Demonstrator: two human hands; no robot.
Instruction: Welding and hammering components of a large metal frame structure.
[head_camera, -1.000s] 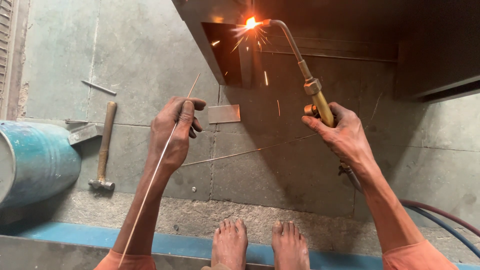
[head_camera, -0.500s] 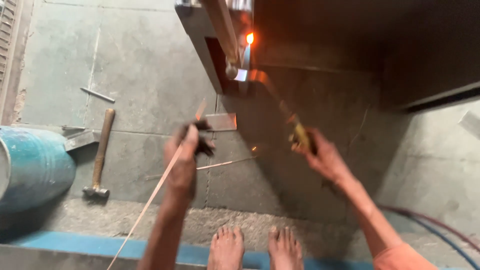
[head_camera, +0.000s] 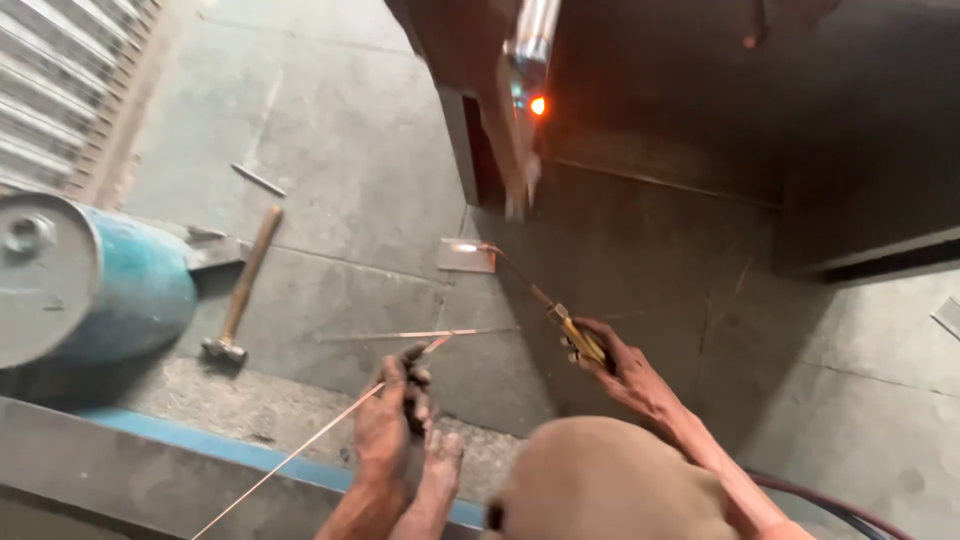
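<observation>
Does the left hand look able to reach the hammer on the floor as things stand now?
Probably not at once. The left hand is closed on a thin rod, so it is occupied. The hammer lies apart to its left on bare floor, with nothing between them.

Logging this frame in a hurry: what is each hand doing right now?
Left hand: closed, holding a thin metal rod.
Right hand: closed, holding a torch by its handle.
</observation>
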